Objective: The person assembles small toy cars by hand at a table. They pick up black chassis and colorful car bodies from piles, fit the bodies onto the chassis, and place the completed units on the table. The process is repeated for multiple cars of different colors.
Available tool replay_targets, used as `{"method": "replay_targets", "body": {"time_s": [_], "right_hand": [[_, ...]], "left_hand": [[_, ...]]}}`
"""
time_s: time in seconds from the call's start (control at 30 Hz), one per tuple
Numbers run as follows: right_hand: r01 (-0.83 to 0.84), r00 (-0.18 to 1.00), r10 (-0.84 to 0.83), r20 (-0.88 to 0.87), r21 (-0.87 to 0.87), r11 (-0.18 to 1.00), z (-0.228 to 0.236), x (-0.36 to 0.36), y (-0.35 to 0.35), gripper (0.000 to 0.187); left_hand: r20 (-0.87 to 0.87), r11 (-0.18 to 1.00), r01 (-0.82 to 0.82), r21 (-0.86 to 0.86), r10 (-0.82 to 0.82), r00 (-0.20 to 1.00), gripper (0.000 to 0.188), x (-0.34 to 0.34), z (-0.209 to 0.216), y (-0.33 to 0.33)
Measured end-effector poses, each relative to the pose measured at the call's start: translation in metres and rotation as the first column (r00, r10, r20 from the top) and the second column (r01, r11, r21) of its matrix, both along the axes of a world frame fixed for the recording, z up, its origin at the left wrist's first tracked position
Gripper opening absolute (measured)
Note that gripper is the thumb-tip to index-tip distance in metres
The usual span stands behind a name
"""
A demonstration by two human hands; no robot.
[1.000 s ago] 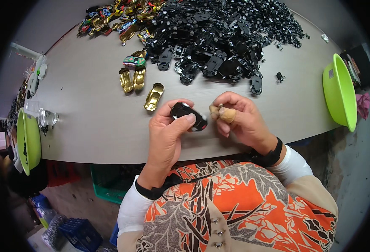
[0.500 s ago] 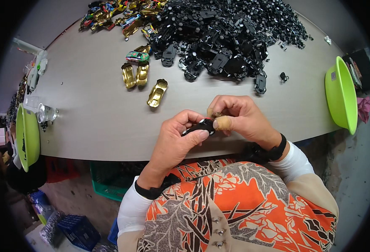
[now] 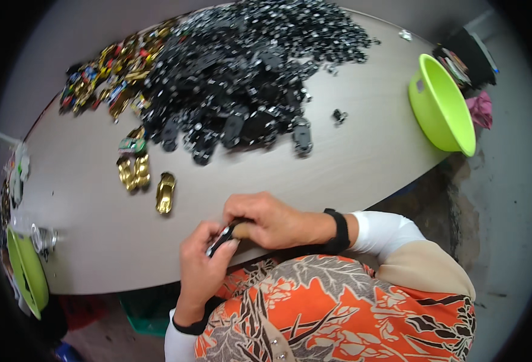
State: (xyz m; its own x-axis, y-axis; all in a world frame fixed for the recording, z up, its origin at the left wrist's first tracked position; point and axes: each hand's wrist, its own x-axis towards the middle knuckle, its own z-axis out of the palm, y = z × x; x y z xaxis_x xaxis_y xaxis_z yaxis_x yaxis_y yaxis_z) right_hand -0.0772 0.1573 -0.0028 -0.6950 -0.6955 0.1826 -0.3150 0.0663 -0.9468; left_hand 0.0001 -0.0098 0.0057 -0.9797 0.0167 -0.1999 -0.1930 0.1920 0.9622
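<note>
Compared with the earlier frames, both hands sit closer to the near table edge and are pressed more tightly together, and the small black toy-car part (image 3: 221, 239) between them is now largely covered, showing only as a dark sliver with a pale edge. Left hand (image 3: 201, 265): fingers curled up around the part from below, thumb side toward the table, closed on it. Right hand (image 3: 266, 218): arched over the part from above, fingers bent down onto it, a tan covering on one fingertip (image 3: 242, 230) just beside the part; a black wristband (image 3: 340, 231) circles the wrist, followed by a white sleeve (image 3: 382, 232). The part is held between the two hands, at the near edge of the grey table (image 3: 362, 163).

Beyond the hands, a single gold toy-car body (image 3: 165, 192) lies alone on the table, with a pair of gold bodies (image 3: 133, 172) just to its left. A large heap of black parts (image 3: 242, 78) fills the far middle of the table, and a smaller pile of gold and coloured car bodies (image 3: 106, 72) lies at its left. One green basin (image 3: 441, 105) hangs off the table's right end; another green basin (image 3: 28, 274) sits at the lower left edge.
</note>
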Motion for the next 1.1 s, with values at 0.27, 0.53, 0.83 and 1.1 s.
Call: {"method": "replay_targets", "body": {"time_s": [0.27,0.53,0.83,1.1], "right_hand": [[0.313,0.915,-0.289,-0.282,0.043,0.949,0.026,-0.034,0.056,0.015],[0.657,0.742,-0.425,-0.518,0.434,0.616,0.032,-0.058,0.094,0.020],[0.647,0.744,-0.367,-0.558,0.467,0.602,0.029,-0.058,0.102,0.026],[-0.035,0.930,0.015,0.367,0.048,0.998,0.042,-0.032,0.033,0.024]], "left_hand": [[0.190,0.993,-0.108,0.051,0.096,0.977,0.015,0.073,0.027,-0.077],[0.089,0.828,-0.264,-0.494,0.350,0.933,0.019,0.114,0.011,-0.113],[-0.422,0.797,-0.268,-0.541,0.018,0.907,0.020,-0.019,0.031,-0.067],[0.038,0.892,-0.036,0.450,0.021,0.999,0.039,-0.032,0.026,-0.021]]}}
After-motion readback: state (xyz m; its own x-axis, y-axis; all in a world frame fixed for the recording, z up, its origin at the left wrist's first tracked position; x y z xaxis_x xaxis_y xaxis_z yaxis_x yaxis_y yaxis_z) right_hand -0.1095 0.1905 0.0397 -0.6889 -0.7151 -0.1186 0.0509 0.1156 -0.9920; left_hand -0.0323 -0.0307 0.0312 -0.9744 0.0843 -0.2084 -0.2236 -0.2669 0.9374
